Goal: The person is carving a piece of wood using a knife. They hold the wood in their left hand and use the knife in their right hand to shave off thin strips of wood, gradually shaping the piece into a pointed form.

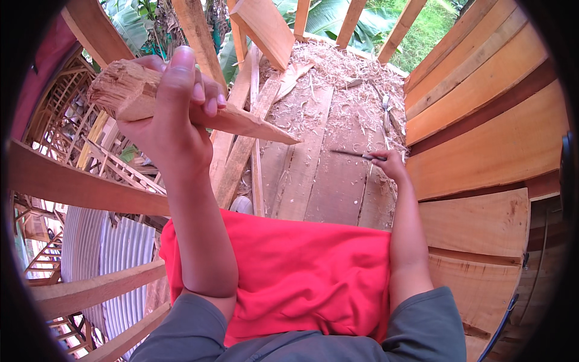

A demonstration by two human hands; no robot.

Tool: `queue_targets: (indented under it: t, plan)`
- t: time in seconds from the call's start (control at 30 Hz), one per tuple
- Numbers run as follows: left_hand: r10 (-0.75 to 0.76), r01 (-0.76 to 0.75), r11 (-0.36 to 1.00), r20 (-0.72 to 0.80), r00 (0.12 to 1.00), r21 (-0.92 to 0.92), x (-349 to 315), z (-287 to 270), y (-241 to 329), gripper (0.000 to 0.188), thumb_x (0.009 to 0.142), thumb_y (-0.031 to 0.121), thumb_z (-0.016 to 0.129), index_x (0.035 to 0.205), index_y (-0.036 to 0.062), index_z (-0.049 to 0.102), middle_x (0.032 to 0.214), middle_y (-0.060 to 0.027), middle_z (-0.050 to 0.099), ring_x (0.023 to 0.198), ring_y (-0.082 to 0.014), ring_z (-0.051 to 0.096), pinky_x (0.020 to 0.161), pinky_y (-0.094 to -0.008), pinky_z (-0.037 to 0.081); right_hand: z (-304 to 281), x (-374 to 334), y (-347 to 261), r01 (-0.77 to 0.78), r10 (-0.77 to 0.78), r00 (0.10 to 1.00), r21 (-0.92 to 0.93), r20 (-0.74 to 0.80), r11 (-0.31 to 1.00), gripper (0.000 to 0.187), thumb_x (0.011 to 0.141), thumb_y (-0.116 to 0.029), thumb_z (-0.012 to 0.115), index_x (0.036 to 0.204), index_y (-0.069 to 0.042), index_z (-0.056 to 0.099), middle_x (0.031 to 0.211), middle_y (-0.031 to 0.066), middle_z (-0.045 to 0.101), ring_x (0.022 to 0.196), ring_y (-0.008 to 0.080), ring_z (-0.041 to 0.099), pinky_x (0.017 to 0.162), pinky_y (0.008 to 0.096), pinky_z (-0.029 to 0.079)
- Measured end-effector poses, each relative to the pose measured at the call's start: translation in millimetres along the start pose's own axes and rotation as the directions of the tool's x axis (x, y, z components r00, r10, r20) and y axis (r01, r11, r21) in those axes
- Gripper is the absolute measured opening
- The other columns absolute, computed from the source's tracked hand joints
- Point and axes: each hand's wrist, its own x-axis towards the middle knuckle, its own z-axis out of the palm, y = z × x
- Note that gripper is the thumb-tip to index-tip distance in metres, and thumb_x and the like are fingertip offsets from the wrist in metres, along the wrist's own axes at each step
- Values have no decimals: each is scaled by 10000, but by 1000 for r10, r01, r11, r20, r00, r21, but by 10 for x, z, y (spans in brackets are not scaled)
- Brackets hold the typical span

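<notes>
Left grip (pixel 176 99) clamps round a chunky piece of wood (pixel 126 90), thumb crossing the near side, fingers curling in from the far side. Up it sits, raised to the left, blunt thick end outward, slim tapered end pointing right. That hold near the heavy end probably gives firm purchase and leaves the tapering length exposed.

Over to the right grip (pixel 391 165), closed on the handle of a dark, slim knife (pixel 350 153)! Its blade points left, well apart from the wood, perhaps so that the edge stays away from the other arm. Whether the blade touches the plank floor (pixel 319 190), I cannot tell.

Below, a bright red cloth (pixel 301 259) spreads over the lap, presumably guarding it from edge and splinters. Pale shavings (pixel 362 111) lie thick at the far end, beyond both grips, with bare boards nearer the person. Wooden side boards (pixel 488 148) line the right.
</notes>
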Motion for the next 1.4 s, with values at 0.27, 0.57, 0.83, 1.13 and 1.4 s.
queue_targets:
  t: [0.27,0.57,0.83,1.13,1.4]
  plan:
    - [-22,19,998,48,999,65,-27,-6,7,143,855,45,629,889,103,504,601,0,455,476,-111,455,486,-283,411,251,10,-162,-26,37,954,41,-296,999,276,827,-53,707,1100,-95,711,903,54,719,819,140,633,766,294,488]
    - [97,-97,994,-12,995,53,40,-59,71,129,853,47,629,871,95,511,607,4,449,483,-105,431,498,-282,405,560,63,-307,1,1,997,17,-82,1000,250,845,-100,706,1092,-59,705,927,83,719,832,157,637,764,300,493]
    - [146,-136,986,-96,985,98,95,-178,169,99,852,43,629,854,104,551,613,13,450,500,-100,432,520,-277,403,712,-182,-902,193,-155,877,-38,454,981,265,836,-126,719,1094,-66,703,891,104,720,796,127,625,749,274,487]
    - [160,-155,987,-122,980,47,115,-124,210,173,826,20,656,783,77,499,584,-23,475,455,-132,472,468,-282,428,869,27,-711,65,-64,993,7,-103,998,271,842,-127,705,1112,-103,700,817,119,696,744,165,622,718,297,479]
    - [219,-210,976,-212,953,66,159,-196,240,155,830,24,656,782,73,516,588,-15,475,478,-117,474,494,-289,434,999,-31,-881,97,-97,995,-88,2,991,280,846,-196,698,1113,-114,700,951,150,704,842,230,658,758,337,488]
